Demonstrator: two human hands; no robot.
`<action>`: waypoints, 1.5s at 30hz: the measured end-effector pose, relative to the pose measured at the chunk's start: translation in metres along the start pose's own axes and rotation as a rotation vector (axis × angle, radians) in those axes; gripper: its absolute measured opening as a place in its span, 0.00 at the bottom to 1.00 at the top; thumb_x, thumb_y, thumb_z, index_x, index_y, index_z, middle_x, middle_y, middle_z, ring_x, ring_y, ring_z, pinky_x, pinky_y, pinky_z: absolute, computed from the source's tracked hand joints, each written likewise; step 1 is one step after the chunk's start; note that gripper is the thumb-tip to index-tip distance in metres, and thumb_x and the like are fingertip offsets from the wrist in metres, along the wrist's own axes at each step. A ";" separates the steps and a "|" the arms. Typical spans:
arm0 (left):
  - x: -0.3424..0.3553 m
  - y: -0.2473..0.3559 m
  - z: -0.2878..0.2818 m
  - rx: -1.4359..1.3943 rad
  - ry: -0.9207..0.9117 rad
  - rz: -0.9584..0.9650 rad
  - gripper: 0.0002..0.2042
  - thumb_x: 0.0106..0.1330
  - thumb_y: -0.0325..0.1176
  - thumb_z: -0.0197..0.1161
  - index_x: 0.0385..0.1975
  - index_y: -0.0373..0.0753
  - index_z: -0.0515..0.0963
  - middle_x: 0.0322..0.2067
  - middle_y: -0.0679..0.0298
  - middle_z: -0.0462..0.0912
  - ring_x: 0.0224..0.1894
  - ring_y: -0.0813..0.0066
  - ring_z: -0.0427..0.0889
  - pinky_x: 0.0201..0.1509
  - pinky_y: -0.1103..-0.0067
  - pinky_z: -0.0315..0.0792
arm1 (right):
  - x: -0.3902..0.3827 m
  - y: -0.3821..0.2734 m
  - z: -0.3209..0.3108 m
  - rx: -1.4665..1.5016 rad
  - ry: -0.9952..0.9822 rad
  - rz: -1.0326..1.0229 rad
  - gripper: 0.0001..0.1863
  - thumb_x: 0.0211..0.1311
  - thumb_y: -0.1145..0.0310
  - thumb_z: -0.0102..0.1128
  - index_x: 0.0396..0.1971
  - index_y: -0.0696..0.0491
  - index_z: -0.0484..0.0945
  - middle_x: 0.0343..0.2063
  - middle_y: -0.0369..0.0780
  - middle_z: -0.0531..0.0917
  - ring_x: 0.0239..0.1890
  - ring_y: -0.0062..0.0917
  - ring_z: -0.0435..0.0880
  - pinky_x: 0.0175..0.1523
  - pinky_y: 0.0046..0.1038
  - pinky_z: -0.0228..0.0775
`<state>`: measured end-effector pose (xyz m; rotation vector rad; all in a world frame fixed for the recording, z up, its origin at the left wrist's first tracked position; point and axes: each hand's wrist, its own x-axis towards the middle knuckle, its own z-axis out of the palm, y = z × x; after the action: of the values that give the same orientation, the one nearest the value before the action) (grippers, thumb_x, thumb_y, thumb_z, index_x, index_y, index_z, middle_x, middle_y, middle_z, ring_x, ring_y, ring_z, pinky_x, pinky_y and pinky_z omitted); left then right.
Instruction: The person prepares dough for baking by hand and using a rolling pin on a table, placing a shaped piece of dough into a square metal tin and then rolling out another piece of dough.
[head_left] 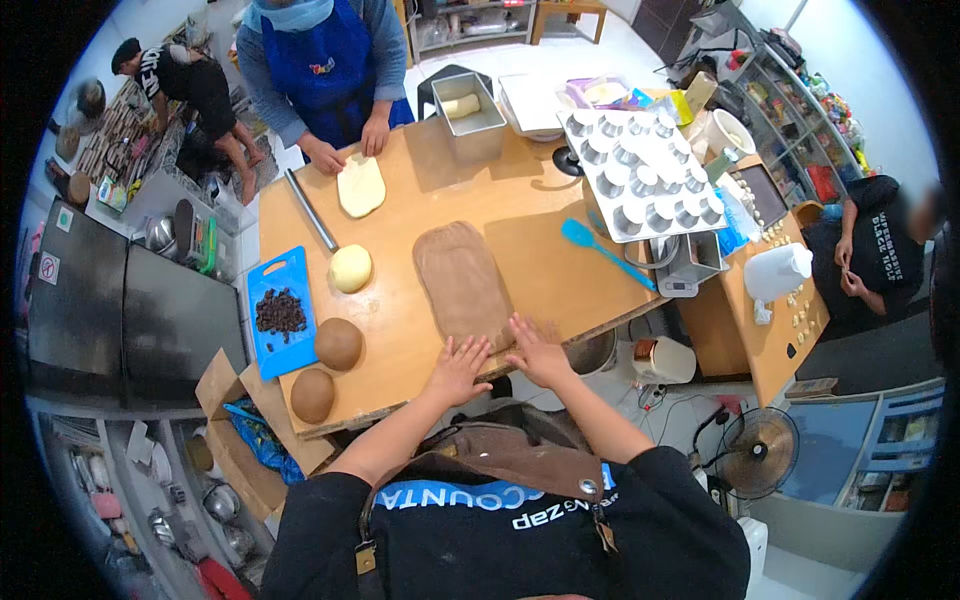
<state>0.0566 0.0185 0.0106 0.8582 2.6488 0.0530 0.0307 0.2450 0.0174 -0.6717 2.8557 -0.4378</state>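
Observation:
A flat, long sheet of brown dough (460,275) lies on the wooden table in front of me. At its near end my left hand (461,368) rests with fingers spread on the dough's edge. My right hand (537,352) lies at the near right corner of the same sheet, fingers stretched out. Neither hand grips anything. Left of the sheet sit a ball of yellow dough (351,269) and two brown dough balls, one (339,344) behind the other (312,396). Across the table, a co-worker's hands touch a flattened yellow dough piece (361,187).
A blue cutting board (301,336) bears dark chopped bits. Nearby lies a metal rolling pin (311,209). Further off are a loaf tin (470,104) with dough inside, a blue spatula (606,254), a tray of metal cups (640,170) and a scale (679,288).

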 end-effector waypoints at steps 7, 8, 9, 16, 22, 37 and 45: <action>-0.003 0.002 0.010 -0.087 0.211 -0.035 0.34 0.58 0.54 0.57 0.62 0.42 0.62 0.59 0.63 0.64 0.62 0.65 0.61 0.65 0.65 0.53 | -0.026 0.013 0.012 -0.061 0.214 -0.075 0.29 0.57 0.55 0.57 0.58 0.49 0.68 0.58 0.35 0.71 0.57 0.28 0.69 0.59 0.41 0.57; -0.004 0.000 0.011 -0.086 0.261 -0.024 0.33 0.58 0.53 0.58 0.61 0.42 0.64 0.57 0.64 0.66 0.60 0.66 0.62 0.64 0.67 0.55 | -0.023 0.012 0.010 -0.050 0.205 -0.082 0.29 0.57 0.55 0.57 0.58 0.49 0.68 0.58 0.35 0.71 0.57 0.28 0.69 0.59 0.41 0.57; -0.005 -0.001 0.013 -0.088 0.249 -0.035 0.33 0.58 0.53 0.58 0.61 0.42 0.64 0.57 0.64 0.66 0.60 0.66 0.62 0.64 0.67 0.55 | -0.019 0.012 0.009 -0.049 0.189 -0.107 0.30 0.57 0.54 0.57 0.59 0.48 0.67 0.59 0.34 0.70 0.58 0.27 0.69 0.60 0.41 0.57; -0.022 -0.018 0.009 -0.128 0.358 -0.125 0.33 0.56 0.52 0.61 0.61 0.46 0.64 0.56 0.62 0.65 0.60 0.65 0.61 0.64 0.66 0.54 | -0.026 0.027 0.016 -0.176 0.146 -0.181 0.33 0.58 0.49 0.54 0.62 0.47 0.64 0.61 0.32 0.67 0.59 0.25 0.68 0.60 0.46 0.55; -0.068 -0.038 0.028 -0.231 0.483 -0.209 0.33 0.54 0.46 0.66 0.60 0.46 0.64 0.56 0.57 0.64 0.60 0.59 0.61 0.62 0.63 0.54 | -0.019 0.012 0.009 -0.135 0.146 -0.154 0.29 0.58 0.50 0.54 0.57 0.48 0.70 0.56 0.34 0.73 0.56 0.23 0.71 0.60 0.44 0.54; -0.209 -0.131 0.025 -0.380 0.754 -0.227 0.29 0.55 0.35 0.65 0.57 0.39 0.63 0.57 0.49 0.62 0.60 0.48 0.61 0.63 0.60 0.57 | -0.011 -0.051 0.015 -0.171 0.163 0.172 0.22 0.56 0.53 0.58 0.46 0.52 0.77 0.46 0.39 0.78 0.50 0.33 0.75 0.59 0.39 0.59; -0.274 -0.148 0.037 -0.390 0.860 -0.302 0.29 0.54 0.33 0.65 0.57 0.38 0.64 0.57 0.48 0.62 0.59 0.49 0.61 0.62 0.61 0.58 | -0.002 -0.071 0.014 0.067 0.267 0.026 0.16 0.56 0.63 0.60 0.41 0.58 0.78 0.43 0.45 0.78 0.49 0.39 0.76 0.57 0.35 0.67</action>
<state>0.1929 -0.2628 0.0425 0.3194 3.3139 1.0298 0.0651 0.1818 0.0272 -0.6042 3.0758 -0.6626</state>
